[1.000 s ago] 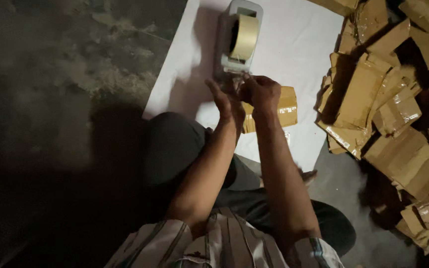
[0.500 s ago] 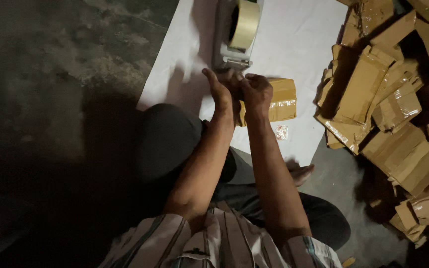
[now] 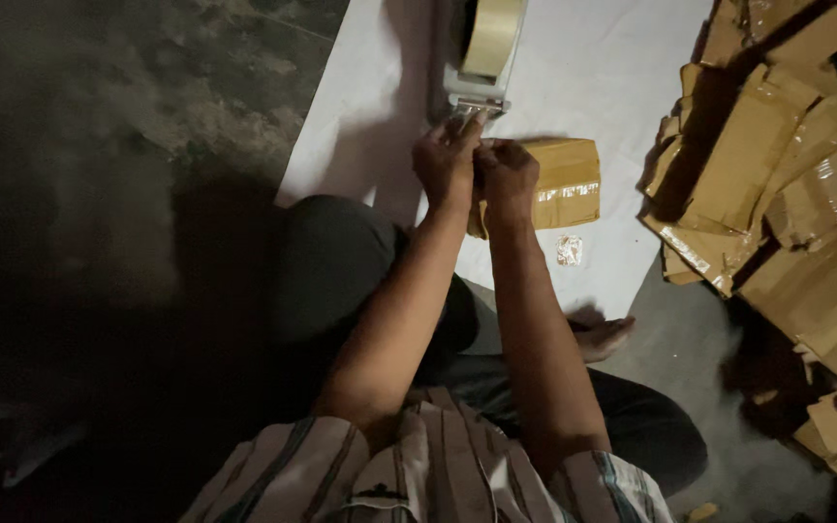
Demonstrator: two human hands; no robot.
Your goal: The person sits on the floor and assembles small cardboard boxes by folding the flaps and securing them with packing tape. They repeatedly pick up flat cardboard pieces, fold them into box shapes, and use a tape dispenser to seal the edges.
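A strip of tape is pinched between the left hand (image 3: pixel 446 160) and right hand (image 3: pixel 508 177) at the tape dispenser (image 3: pixel 481 53), just above the brown packet (image 3: pixel 559 181) lying on the white sheet (image 3: pixel 622 87). The strip could likely fold onto itself if slackened.

Seated on the floor, legs folded, striped shirt at bottom of view. Both hands raised together at the cutter end of the tape dispenser (image 3: pixel 481 58): left hand (image 3: pixel 445 160) and right hand (image 3: pixel 508 174) touching, fingers pinched near the blade. Brown taped parcel (image 3: pixel 559 184) lies just under and right of the right hand, on a white sheet (image 3: pixel 622 87). Small crumpled tape scrap (image 3: pixel 569 250) beside it. Heap of brown parcels (image 3: pixel 787 165) at right. Bare foot (image 3: pixel 603 337) near the sheet's edge.
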